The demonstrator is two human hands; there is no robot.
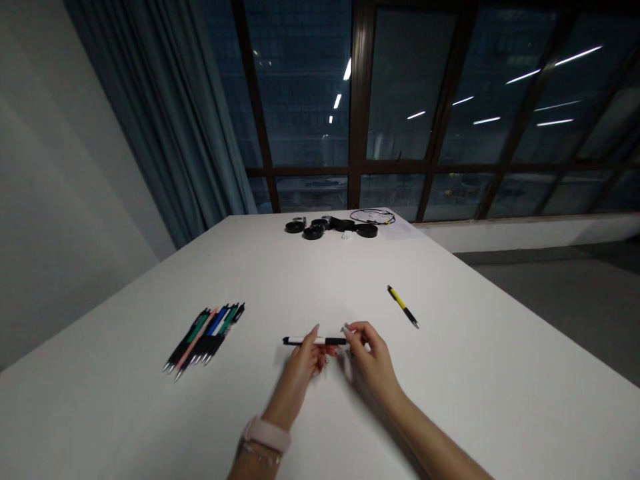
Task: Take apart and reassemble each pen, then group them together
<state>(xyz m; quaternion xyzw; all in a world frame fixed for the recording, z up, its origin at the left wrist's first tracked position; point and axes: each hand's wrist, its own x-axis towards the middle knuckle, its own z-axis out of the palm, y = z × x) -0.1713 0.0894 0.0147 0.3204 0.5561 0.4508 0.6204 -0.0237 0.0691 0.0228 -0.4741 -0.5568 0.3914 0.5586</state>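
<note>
My left hand (306, 360) is closed around the middle of a white and black pen (331, 341). The pen lies level just above the white table (280, 267), its clicker end to the left and black grip to the right. At the grip end, my right hand (370, 357) is closed in a pinch with thumb and forefinger. Those fingers cover the pen's tip. A yellow and black pen (401, 305) rests on the table beyond my right hand. To the left, several pens (207, 337) in black, green, blue, white and pink lie side by side.
Black rolls of tape or strap (313, 232) lie at the table's far end. Near them are a looped black cable (373, 216), a small white item (347, 235) and a paper sheet (400, 231). A blue curtain (170, 120) and dark windows stand behind.
</note>
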